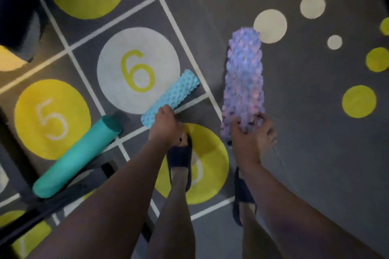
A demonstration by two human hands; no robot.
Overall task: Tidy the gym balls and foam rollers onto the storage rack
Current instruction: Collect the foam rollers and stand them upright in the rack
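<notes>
The left hand (163, 127) is curled over the near end of a pale blue roller (179, 92) and grips it. That roller has a honeycomb surface and lies slanted on the floor (305, 132), its far end pointing up and right onto the edge of a white circle marked 6 (113, 73). The right hand (251, 134) grips the near end of a purple roller (244, 73), with the fingers wrapped round its knobbly surface. The purple roller stretches away from the person towards a white dot (270, 25) at the far right, and whether its far end touches the floor cannot be told. The two rollers are apart, blue to the left and purple to the right. A smooth teal roller (77, 155) lies further left, well clear of both hands, slanted the same way as the blue one. Its far end lies just beside a yellow circle marked 5 (31, 115), and its near end rests on or against a dark bar (52, 210) at the near left, though which is unclear. Both bare forearms reach in from the near edge. Below them stand two feet in dark sandals, the left sandal (181, 157) on a yellow circle (212, 153) and the right sandal (242, 193) on grey floor. The floor is grey carpet with white grid lines, numbered circles on the left and scattered white and yellow dots on the right.
</notes>
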